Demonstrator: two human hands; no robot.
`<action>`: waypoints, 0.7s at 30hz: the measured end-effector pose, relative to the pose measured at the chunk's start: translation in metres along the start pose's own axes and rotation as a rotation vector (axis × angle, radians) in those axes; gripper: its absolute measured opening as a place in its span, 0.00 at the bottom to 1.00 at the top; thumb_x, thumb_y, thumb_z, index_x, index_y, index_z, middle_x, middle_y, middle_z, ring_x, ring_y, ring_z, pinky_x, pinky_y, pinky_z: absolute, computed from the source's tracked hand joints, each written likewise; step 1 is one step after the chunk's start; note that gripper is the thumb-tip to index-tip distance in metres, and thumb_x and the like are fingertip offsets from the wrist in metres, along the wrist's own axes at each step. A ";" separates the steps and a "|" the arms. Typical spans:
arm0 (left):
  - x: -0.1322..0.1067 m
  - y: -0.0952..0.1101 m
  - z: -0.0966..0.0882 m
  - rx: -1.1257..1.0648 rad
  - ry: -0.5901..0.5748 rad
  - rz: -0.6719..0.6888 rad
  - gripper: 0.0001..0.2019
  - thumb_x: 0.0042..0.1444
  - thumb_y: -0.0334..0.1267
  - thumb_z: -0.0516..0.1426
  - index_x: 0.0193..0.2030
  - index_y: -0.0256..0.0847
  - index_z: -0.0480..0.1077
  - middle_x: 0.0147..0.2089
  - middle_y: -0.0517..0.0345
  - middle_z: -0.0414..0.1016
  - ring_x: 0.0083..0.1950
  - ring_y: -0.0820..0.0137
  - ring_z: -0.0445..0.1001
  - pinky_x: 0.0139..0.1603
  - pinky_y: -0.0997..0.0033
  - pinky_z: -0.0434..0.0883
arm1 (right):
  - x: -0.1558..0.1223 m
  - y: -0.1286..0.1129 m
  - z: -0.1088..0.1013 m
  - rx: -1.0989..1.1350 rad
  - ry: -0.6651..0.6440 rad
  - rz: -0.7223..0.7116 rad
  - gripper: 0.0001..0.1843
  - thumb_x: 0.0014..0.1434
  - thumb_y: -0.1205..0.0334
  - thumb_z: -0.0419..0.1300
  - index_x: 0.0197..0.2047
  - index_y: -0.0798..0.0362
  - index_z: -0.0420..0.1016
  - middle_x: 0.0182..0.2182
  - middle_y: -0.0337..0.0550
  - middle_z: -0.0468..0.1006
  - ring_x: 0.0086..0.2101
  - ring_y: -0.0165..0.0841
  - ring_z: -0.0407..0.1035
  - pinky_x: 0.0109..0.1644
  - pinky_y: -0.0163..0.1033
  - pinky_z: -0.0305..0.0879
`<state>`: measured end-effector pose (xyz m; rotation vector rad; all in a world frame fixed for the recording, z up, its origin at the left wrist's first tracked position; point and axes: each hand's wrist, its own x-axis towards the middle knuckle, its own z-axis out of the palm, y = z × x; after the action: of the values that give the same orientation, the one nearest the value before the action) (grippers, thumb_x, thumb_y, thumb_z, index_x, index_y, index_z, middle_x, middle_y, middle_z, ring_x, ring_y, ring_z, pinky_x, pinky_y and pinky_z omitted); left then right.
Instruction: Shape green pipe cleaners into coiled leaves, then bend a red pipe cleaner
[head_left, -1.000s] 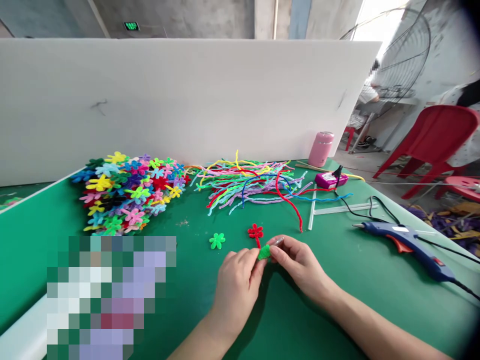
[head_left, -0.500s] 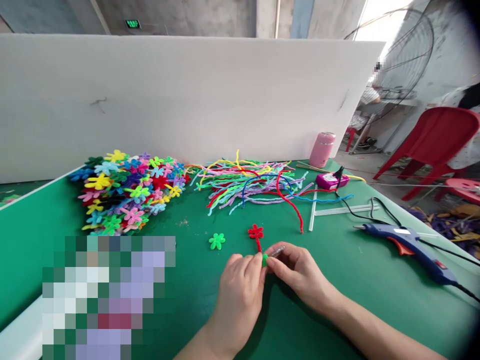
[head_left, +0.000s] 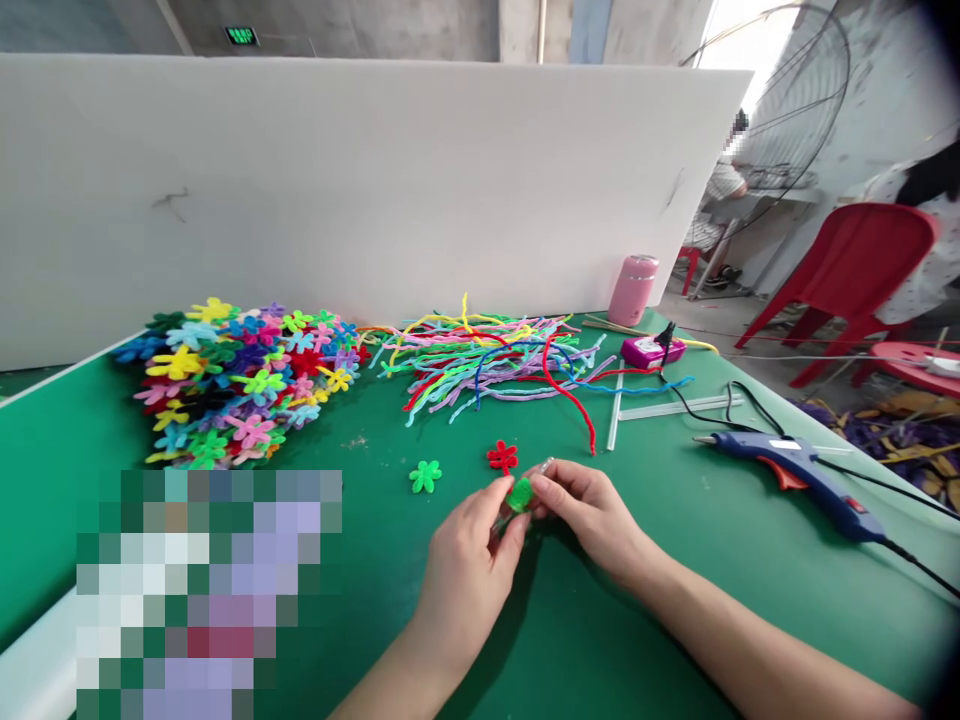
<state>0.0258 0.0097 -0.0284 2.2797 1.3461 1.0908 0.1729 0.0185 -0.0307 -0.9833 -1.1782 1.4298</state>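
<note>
A small green pipe-cleaner piece (head_left: 520, 493) sits between my two hands, wound or bunched against a clear stick (head_left: 547, 466) that shows partly past my fingers. My left hand (head_left: 469, 545) pinches the green piece from the left with thumb and fingers. From the right, my right hand (head_left: 592, 510) is closed on the same piece and the stick. Just beyond my fingertips is a red pipe-cleaner flower (head_left: 502, 456), its short red stem running toward my hands. To its left lies a green pipe-cleaner flower (head_left: 426, 477).
A heap of colourful pipe-cleaner flowers (head_left: 247, 375) lies left, loose pipe cleaners (head_left: 495, 360) at the back. A blue glue gun (head_left: 795, 475), clear sticks (head_left: 616, 415), a magenta box (head_left: 652, 350) and a pink bottle (head_left: 632, 290) are right. A white board (head_left: 337, 190) stands behind.
My left hand has rolled, showing its thumb and more of the green piece. The clear stick has turned in my fingers, and less of the red flower's stem shows. The view has shifted slightly.
</note>
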 end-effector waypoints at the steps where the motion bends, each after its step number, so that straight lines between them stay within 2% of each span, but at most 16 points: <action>1: 0.000 0.001 0.000 -0.028 -0.011 -0.019 0.11 0.54 0.32 0.54 0.44 0.35 0.68 0.37 0.50 0.77 0.34 0.67 0.75 0.33 0.71 0.71 | 0.000 0.000 -0.001 0.000 0.003 0.012 0.14 0.53 0.54 0.58 0.28 0.57 0.71 0.24 0.37 0.70 0.25 0.25 0.62 0.31 0.31 0.59; 11: 0.005 0.007 -0.004 -0.282 -0.152 -0.335 0.06 0.53 0.35 0.53 0.36 0.38 0.69 0.30 0.57 0.74 0.29 0.70 0.72 0.29 0.74 0.68 | 0.001 0.003 -0.004 -0.068 0.057 0.013 0.14 0.55 0.53 0.57 0.29 0.57 0.71 0.23 0.36 0.70 0.25 0.25 0.63 0.30 0.30 0.59; 16: 0.006 0.008 -0.004 -0.478 -0.219 -0.459 0.07 0.52 0.38 0.54 0.34 0.38 0.68 0.25 0.59 0.71 0.23 0.74 0.67 0.22 0.78 0.64 | -0.001 0.003 -0.003 -0.059 0.070 -0.033 0.14 0.53 0.55 0.59 0.40 0.54 0.70 0.28 0.37 0.70 0.29 0.27 0.64 0.33 0.32 0.59; 21: 0.006 0.010 -0.003 -0.527 -0.211 -0.493 0.06 0.50 0.38 0.55 0.32 0.38 0.68 0.24 0.61 0.69 0.22 0.75 0.65 0.20 0.79 0.62 | -0.001 0.004 -0.004 -0.116 0.047 -0.094 0.15 0.54 0.56 0.58 0.43 0.54 0.68 0.25 0.34 0.65 0.27 0.26 0.60 0.31 0.32 0.57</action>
<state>0.0317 0.0087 -0.0181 1.5299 1.2537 0.8725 0.1758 0.0178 -0.0352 -1.0220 -1.2671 1.2701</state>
